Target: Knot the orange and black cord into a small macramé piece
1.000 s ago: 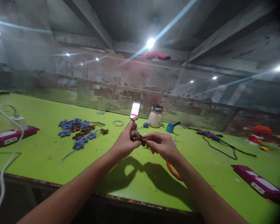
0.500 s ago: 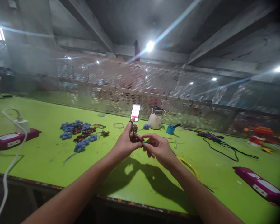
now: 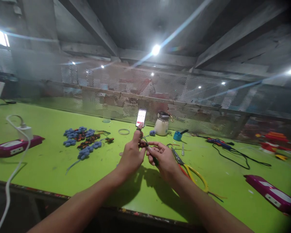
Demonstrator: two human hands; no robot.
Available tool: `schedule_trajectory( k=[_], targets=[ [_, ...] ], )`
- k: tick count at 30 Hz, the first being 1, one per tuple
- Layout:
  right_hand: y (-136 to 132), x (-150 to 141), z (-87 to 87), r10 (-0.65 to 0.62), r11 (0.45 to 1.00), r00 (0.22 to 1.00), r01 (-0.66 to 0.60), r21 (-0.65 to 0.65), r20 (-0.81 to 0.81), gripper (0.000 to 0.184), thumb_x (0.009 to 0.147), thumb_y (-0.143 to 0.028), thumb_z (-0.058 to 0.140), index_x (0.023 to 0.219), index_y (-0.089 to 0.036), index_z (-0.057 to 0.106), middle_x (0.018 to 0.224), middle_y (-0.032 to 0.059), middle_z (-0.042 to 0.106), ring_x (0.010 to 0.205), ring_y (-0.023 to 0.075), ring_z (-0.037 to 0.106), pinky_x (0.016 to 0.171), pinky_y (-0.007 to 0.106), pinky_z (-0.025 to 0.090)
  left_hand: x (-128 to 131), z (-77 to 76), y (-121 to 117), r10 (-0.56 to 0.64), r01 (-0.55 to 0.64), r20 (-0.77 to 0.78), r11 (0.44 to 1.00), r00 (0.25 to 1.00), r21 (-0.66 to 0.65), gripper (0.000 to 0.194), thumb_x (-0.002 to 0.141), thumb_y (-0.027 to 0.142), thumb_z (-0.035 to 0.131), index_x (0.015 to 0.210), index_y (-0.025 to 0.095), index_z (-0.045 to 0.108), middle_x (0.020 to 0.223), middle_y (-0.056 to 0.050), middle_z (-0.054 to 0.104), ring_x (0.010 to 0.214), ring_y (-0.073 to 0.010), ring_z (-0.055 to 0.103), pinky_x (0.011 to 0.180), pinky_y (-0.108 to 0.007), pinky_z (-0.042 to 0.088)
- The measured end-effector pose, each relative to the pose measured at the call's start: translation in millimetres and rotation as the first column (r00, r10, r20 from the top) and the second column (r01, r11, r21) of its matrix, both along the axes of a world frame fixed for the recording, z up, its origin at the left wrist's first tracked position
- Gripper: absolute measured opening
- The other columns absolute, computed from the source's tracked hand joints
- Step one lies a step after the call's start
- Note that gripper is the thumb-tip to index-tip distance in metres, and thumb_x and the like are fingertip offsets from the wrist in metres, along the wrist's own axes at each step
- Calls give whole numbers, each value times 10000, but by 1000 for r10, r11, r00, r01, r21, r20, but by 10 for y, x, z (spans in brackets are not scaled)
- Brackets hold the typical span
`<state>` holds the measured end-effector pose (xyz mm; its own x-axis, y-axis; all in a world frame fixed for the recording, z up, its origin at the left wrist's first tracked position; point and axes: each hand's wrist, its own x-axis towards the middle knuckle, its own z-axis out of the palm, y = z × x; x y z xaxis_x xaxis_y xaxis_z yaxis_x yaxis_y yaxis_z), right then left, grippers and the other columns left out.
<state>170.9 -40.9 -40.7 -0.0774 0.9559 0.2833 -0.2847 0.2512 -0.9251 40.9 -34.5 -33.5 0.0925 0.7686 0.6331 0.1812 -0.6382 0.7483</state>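
Observation:
My left hand [image 3: 133,153] is closed on a small dark-and-orange crochet piece [image 3: 143,144], its index finger raised with dark yarn [image 3: 138,129] looped around it. Close against it, my right hand [image 3: 161,157] pinches a slim tool with a green handle [image 3: 155,160], seemingly a crochet hook; its tip is hidden at the piece. Scissors with yellow and red handles [image 3: 196,173] lie beside my right wrist, partly covered by the forearm. Left of my hands lie blue crochet flowers [image 3: 84,152] and dark-and-orange ones [image 3: 88,141].
A lit phone [image 3: 141,118] leans behind my hands, beside a pale lidded jar [image 3: 161,125] and a blue pot [image 3: 177,135]. A metal ring [image 3: 123,131] lies on the green table. Purple power strips [image 3: 269,191] flank both sides; a white cable [image 3: 11,176] hangs over the left edge.
My right hand has turned, showing the green handle against its palm. The left index finger has shifted right, before the phone. More of the scissors shows.

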Motion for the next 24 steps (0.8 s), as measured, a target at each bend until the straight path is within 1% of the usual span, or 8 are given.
schedule_trajectory(
  k=[1,3,6,9,12,15,21,24],
  targets=[
    [-8,-10,0,-6,1000,1000,7,15,-24,307,658,-286,731,878,-136,580,593,-5,599,432,69,478,380,178,327,5,8,12,-20,21,55,999,998,-32,744,733,140,589,1388,268,260,792,-5,608,748,-145,584,756,-287,433],
    [-20,-15,3,-22,998,999,23,52,-35,272,679,-281,715,875,-140,590,610,0,603,445,71,484,388,182,335,4,33,49,-77,103,200,987,977,-125,812,691,148,644,1393,231,245,734,9,598,726,-142,590,734,-278,446],
    [-21,15,23,-52,994,998,47,98,48,245,691,-285,700,867,-147,599,590,-8,596,425,73,479,368,181,322,-32,78,107,-152,274,406,926,901,-261,942,587,125,736,1389,161,243,643,39,568,677,-136,599,704,-273,463],
    [-18,72,67,-98,986,981,73,148,168,259,686,-298,699,874,-151,600,554,-19,586,383,69,452,342,187,306,-90,121,126,-219,410,503,859,836,-308,1017,533,84,774,1390,134,228,611,56,559,668,-141,617,740,-301,472],
    [-18,133,118,-150,968,954,89,235,258,276,684,-302,700,893,-151,604,554,-14,590,383,76,459,342,202,339,-132,160,99,-275,503,547,800,791,-326,1021,536,53,773,1390,113,217,604,55,561,679,-150,629,758,-309,473],
    [-16,187,147,-166,954,936,73,292,310,258,705,-301,683,904,-152,613,575,-2,605,403,80,482,365,212,382,-144,197,62,-289,541,572,771,767,-337,1005,542,30,763,1385,98,220,595,56,553,673,-150,630,754,-308,478],
    [-32,221,183,-195,932,920,66,356,340,173,722,-287,675,832,-157,645,564,2,598,418,82,484,381,220,398,-175,226,49,-312,550,567,775,762,-312,962,548,21,757,1367,92,256,597,54,548,641,-124,605,727,-286,475],
    [-41,221,197,-209,927,913,71,368,350,140,728,-276,672,797,-155,659,556,3,591,418,80,476,380,219,393,-207,225,58,-336,552,554,785,762,-283,917,555,36,757,1347,89,299,612,49,544,647,-131,604,736,-303,472]
  ],
)
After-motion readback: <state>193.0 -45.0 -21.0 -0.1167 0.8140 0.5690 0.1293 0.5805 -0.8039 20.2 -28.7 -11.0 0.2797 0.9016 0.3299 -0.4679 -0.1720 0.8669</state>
